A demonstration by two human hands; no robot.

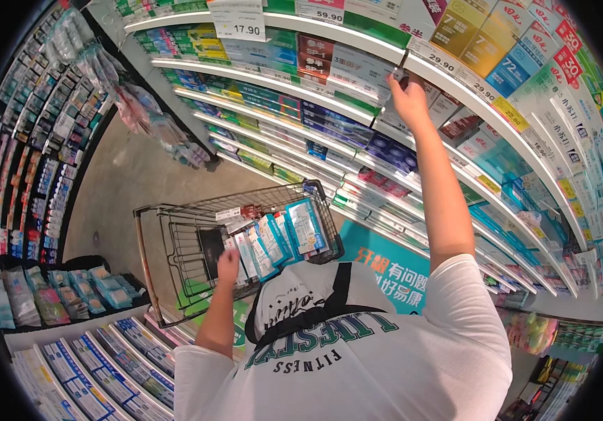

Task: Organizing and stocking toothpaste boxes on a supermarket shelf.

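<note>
My right hand (408,97) reaches up to the shelf of boxed toothpaste, its fingers at the ends of the white and dark red toothpaste boxes (348,71). Whether it grips a box cannot be told. Lower down, my left hand (228,266) is at the wire shopping cart (175,210), over white boxes (246,260); its fingers are curled, and any hold is unclear. Inside the cart several blue and white packs (304,226) lean beside one another, and a dark red and white box (235,213) lies near its far side.
White shelf edges (291,94) with price tags curve across the front and right. Hanging plastic packs (138,105) line a shelf end at upper left. Behind them stands another stocked rack (33,173). At lower left is a low display (85,363) of boxes, with packs in a bin (70,294).
</note>
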